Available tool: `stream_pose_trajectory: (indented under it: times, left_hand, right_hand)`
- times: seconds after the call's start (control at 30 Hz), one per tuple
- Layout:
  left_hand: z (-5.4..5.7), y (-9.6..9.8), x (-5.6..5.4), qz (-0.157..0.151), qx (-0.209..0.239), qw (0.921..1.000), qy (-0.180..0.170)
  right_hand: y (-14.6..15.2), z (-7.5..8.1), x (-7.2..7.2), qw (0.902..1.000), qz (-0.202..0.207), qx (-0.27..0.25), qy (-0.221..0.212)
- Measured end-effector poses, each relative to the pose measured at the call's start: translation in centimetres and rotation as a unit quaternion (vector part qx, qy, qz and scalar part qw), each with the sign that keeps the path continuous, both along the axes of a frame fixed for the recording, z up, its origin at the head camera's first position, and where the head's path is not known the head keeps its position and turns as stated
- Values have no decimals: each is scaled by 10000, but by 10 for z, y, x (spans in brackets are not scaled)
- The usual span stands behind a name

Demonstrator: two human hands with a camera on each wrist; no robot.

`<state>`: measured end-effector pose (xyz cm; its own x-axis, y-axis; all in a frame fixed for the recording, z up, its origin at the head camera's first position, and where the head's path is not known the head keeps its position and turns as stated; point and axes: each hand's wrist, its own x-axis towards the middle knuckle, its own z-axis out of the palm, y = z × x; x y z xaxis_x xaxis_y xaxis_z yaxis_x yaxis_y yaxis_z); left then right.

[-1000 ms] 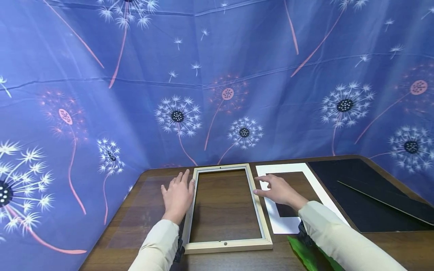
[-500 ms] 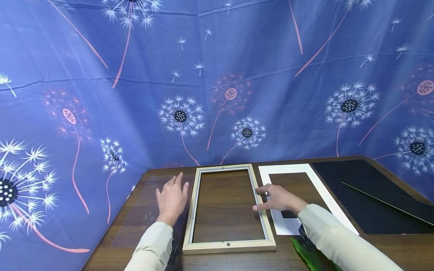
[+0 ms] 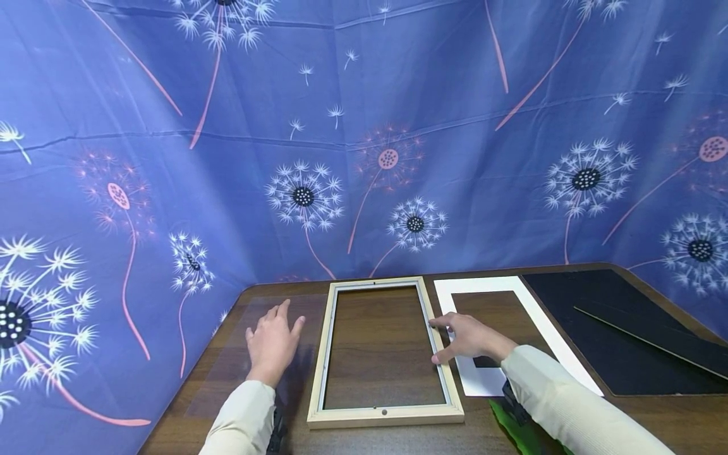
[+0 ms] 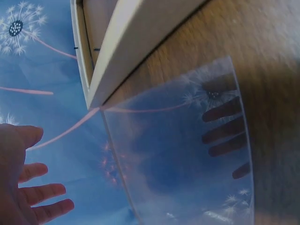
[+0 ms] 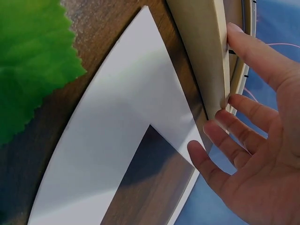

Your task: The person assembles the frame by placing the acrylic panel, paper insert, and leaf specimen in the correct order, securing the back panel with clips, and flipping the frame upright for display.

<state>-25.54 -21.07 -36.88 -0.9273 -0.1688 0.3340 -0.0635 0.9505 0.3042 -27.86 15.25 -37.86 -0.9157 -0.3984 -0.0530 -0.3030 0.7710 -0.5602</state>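
A pale wooden picture frame (image 3: 347, 417) lies flat on the table, dark wood showing through its opening. Left of it lies a clear plastic sheet (image 3: 224, 363). Above that sheet hovers my left hand (image 3: 273, 346), fingers spread and holding nothing; the left wrist view shows its reflection in the sheet (image 4: 173, 154). My right hand (image 3: 474, 337) is at the frame's right rail, thumb and fingertips against or very near the wood. In the right wrist view its fingers (image 5: 255, 112) are extended along the rail; whether all of them touch cannot be told.
Right of the frame lies a white mat board (image 3: 483, 382) with a rectangular window. Beyond it is a black backing board (image 3: 560, 297) with a raised flap. A green leaf (image 3: 514, 433) is under my right forearm. A blue dandelion-print cloth (image 3: 364, 95) hangs behind the table.
My left hand has moved left, from beside the frame's left rail to over the clear sheet. My right hand has stayed near the right rail, its thumb shifting slightly.
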Motion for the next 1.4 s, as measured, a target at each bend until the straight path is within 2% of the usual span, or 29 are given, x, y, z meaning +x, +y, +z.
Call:
stream_pose_trajectory:
  times: [0.27, 0.63, 0.8, 1.17, 1.4]
  left_hand:
    - [-2, -16, 3, 92, 46, 9999, -124]
    - [-12, -39, 6, 252, 149, 9989, -360]
    - [-12, -49, 7, 321, 273, 9972, -611]
    - [-19, -70, 4, 671, 418, 9877, -1347]
    - [-22, -79, 3, 1209, 423, 9753, -1798]
  right_hand:
    - [0, -1, 2, 9999, -47, 56, 76]
    - [-1, -3, 2, 9998, -39, 111, 152]
    - [-1, -4, 3, 9998, -110, 49, 133]
    - [-2, -5, 5, 9997, -203, -70, 94]
    - [-3, -4, 6, 9997, -226, -88, 96]
